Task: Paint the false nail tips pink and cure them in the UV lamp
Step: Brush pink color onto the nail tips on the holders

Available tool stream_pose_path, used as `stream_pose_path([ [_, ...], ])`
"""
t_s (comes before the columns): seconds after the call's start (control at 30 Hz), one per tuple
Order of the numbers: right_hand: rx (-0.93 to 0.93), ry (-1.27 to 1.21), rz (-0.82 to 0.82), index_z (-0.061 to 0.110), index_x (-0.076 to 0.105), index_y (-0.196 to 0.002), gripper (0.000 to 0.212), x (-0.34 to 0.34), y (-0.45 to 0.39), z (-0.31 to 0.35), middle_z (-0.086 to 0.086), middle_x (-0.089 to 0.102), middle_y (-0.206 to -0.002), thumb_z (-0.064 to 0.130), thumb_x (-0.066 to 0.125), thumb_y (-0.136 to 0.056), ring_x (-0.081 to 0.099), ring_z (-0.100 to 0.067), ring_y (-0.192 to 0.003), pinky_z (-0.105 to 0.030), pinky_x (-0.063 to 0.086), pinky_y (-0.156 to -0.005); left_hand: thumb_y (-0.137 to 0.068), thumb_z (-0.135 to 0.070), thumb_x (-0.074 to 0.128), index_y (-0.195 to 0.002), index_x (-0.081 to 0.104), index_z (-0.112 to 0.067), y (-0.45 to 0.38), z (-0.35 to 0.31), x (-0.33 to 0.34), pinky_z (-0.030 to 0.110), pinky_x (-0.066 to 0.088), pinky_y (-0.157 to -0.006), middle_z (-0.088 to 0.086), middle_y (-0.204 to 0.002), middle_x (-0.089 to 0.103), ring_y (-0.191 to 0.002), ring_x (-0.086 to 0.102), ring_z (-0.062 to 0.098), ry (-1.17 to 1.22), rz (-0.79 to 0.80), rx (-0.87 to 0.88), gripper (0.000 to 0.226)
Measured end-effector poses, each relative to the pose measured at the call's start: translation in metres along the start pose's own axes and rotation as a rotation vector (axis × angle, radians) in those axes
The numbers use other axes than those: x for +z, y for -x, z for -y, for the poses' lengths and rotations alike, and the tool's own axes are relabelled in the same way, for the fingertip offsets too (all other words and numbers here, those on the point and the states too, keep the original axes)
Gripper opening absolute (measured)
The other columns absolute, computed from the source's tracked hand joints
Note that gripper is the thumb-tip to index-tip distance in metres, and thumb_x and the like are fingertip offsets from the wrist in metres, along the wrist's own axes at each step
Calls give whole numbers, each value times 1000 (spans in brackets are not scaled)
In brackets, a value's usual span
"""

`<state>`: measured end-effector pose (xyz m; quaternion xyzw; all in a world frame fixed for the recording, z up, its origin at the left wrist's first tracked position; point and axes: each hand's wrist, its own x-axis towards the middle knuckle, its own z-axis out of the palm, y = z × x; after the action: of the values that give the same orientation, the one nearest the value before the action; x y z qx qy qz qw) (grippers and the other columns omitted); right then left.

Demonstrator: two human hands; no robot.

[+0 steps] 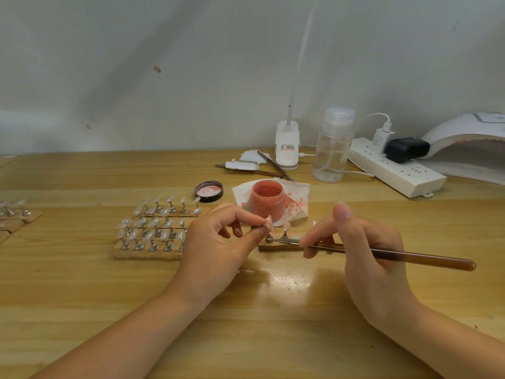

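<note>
Just in front of the pink jar (pixel 267 198), the left hand (pixel 218 242) pinches a featherlight, wet-coated nail tip (pixel 269 223) by its edges, while the right hand (pixel 363 242) grips the thin brush (pixel 382 253).

A pale wooden table (pixel 82 283) carries everything. Just beyond the pinching left hand (pixel 218 242) an open pink jar (pixel 266 199) stands on a stained tissue (pixel 297 203), its lid (pixel 209 191) upturned beside it, and a small wooden block (pixel 281 246) lies directly under the grip, while boards of clear nail tips on stands (pixel 155 231) sit to that hand's left. Farther back and to the right stand a white lamp base (pixel 287 149), a clear bottle (pixel 332 149), a power strip (pixel 396 170) and the UV lamp (pixel 470 149).
</note>
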<state>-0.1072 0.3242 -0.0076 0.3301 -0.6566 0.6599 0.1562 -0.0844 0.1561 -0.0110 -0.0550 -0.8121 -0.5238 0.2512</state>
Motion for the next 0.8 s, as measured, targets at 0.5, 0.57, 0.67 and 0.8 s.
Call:
stream_pose_path([
  [0.5, -24, 35, -21, 10, 66, -63, 45, -1, 0, -1, -1, 63, -64, 26, 35, -91, 60, -6, -61, -8, 44, -62, -63, -41, 67, -68, 69, -31, 0, 0, 0, 17, 37, -58, -3, -70, 63, -62, 47, 4, 5, -1, 8, 12],
  [0.57, -16, 73, -56, 13, 66, -66, 43, -1, -1, -2, 0, 64, -66, 29, 35, -91, 61, -6, -65, -9, 43, -65, -63, -41, 67, -68, 69, -31, 0, 0, 0, 18, 38, -58, -3, -69, 63, -62, 47, 4, 3, -6, 9, 12],
  [0.67, 31, 112, -75, 18, 67, -70, 40, 0, -2, -4, 1, 65, -70, 36, 38, -89, 62, -9, -71, -11, 44, -68, -63, -41, 67, -67, 68, -31, -1, 0, 1, 17, 38, -58, -6, -70, 62, -62, 48, 3, -2, -9, 5, 10],
  [0.8, 19, 84, -37, 13, 68, -68, 41, 2, -1, -2, -1, 65, -67, 33, 38, -90, 62, -9, -66, -11, 44, -66, -62, -38, 68, -66, 67, -33, 0, 0, 0, 16, 37, -58, -5, -70, 63, -62, 47, 3, 2, -15, 1, 6],
])
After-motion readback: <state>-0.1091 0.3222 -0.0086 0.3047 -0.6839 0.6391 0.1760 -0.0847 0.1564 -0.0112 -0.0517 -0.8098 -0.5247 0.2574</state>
